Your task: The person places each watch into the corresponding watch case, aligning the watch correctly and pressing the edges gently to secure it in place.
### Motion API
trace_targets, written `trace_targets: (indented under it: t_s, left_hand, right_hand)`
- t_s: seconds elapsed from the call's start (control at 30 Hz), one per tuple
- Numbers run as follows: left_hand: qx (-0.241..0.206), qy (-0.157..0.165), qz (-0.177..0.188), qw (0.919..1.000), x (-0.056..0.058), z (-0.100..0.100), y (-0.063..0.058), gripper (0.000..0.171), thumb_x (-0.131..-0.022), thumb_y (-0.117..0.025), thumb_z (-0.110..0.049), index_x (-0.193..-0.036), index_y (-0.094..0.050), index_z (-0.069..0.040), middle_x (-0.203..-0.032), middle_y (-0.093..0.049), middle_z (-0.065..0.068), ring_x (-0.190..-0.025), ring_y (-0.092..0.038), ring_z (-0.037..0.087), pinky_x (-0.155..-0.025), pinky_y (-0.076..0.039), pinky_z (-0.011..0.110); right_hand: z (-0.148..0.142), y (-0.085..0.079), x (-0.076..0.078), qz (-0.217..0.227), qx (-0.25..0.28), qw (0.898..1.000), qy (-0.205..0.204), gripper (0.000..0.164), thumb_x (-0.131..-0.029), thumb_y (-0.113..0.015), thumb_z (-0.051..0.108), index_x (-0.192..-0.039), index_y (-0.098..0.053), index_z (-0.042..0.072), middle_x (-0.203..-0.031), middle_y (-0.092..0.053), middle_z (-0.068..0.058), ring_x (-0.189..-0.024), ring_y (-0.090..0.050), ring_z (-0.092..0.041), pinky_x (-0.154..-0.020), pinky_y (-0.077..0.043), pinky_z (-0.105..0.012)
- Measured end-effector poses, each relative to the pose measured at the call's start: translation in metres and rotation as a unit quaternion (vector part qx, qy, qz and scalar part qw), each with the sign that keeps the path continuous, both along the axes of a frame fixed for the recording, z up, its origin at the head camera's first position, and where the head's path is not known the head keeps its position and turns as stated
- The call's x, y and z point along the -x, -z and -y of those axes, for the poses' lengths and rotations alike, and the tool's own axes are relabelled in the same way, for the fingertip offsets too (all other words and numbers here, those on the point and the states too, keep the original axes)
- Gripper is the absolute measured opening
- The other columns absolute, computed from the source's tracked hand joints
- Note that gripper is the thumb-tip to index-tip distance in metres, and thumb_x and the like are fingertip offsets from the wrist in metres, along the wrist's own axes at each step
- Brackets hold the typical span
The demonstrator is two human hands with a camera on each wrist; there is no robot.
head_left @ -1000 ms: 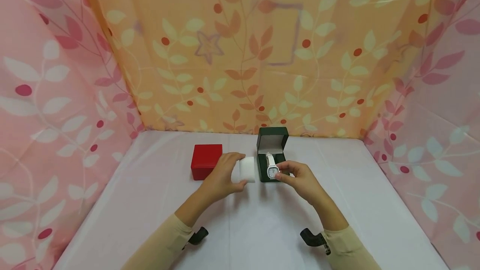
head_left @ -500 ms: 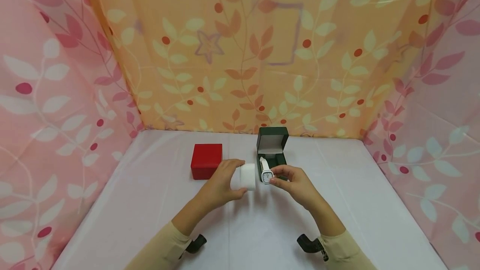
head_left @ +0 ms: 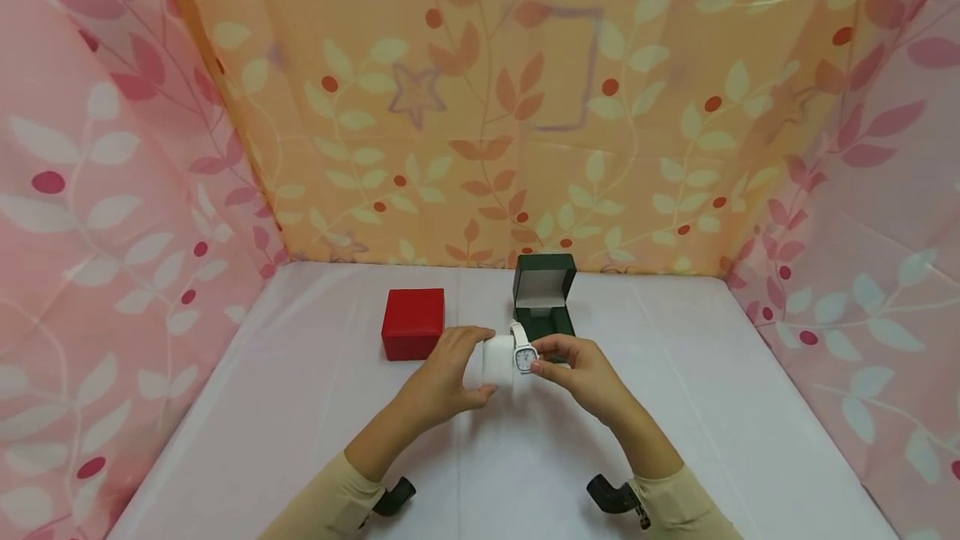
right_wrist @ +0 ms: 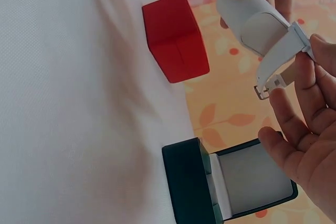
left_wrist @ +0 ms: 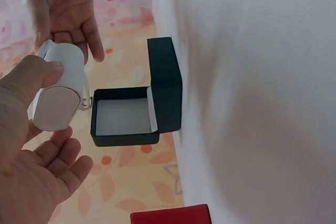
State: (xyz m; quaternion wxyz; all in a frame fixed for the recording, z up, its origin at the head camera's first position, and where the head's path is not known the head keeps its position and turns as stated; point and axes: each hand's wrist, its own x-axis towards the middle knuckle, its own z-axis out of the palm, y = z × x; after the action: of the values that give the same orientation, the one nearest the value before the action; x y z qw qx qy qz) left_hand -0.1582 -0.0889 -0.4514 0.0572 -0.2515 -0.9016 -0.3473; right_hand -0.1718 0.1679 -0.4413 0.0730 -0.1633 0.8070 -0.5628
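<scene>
Watch, white, is at lower centre of the head view, just right of the middle, in front of the green box. I record the right hand grasping it, thumb and forefinger pinching the case edge. On the right wrist feed I see its strap curving below that hand, with a metal buckle near a loose fingertip. I record the left hand grasping a white cushion, thumb on one side and fingers on the other. Cushion and watch lie side by side; I cannot confirm contact between them.

I note the green box upright behind the hands, right of centre, lid raised, pale lining visible inside the lid. The red box stands left of centre, lid down, well apart from the green one. Both rest on a white cloth. I observe a black mount at the left sleeve and an orange leaf-patterned curtain across the upper frame.
</scene>
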Motion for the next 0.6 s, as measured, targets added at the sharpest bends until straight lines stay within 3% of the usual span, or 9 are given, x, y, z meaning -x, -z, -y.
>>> trace_targets:
  t_s: [0.4,0.6]
  left_hand:
    - [-0.002,0.015,-0.048,0.9987,0.002,-0.004,0.007,0.083,-0.077,-0.092,-0.026,-0.146,-0.049,-0.011,-0.139,-0.055,0.003,-0.127,-0.049,0.020,-0.092,-0.059,0.034]
    - [-0.014,0.003,-0.053,0.9985,0.004,-0.005,0.013,0.082,-0.075,-0.093,-0.026,-0.145,-0.051,-0.011,-0.139,-0.057,0.003,-0.127,-0.050,0.018,-0.095,-0.059,0.034]
  right_hand:
    - [0.003,0.004,0.004,-0.012,0.000,1.000,0.001,0.027,-0.091,-0.079,0.022,-0.115,-0.074,0.010,-0.106,-0.075,-0.003,-0.110,-0.063,-0.023,-0.092,-0.055,-0.030]
    - [0.007,0.009,0.005,-0.029,-0.006,0.999,0.012,0.027,-0.091,-0.079,0.027,-0.114,-0.074,0.014,-0.106,-0.075,-0.002,-0.110,-0.065,-0.023,-0.091,-0.056,-0.034]
